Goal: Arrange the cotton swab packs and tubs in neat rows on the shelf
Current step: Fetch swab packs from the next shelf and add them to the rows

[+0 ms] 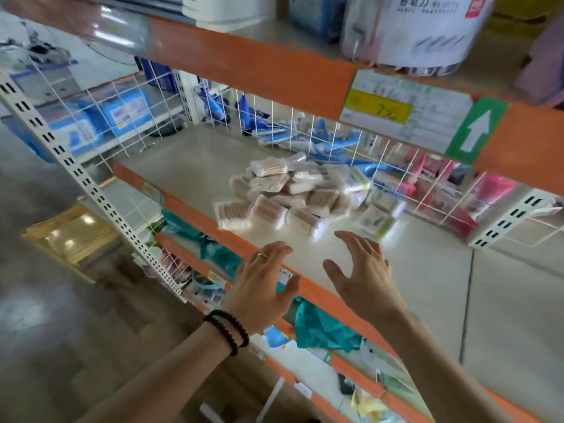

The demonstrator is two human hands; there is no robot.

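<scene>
Both hands were spread and empty: left hand [262,285] over the shelf [189,166] edge, right hand [363,276] nearer the jumbled swab packs [293,193] at centre frame; best to start with the nearest packs.

A large white cylindrical tub [418,29] stands on the upper shelf; below it hang a yellow price label [380,106] and a green arrow sticker [476,129].
</scene>
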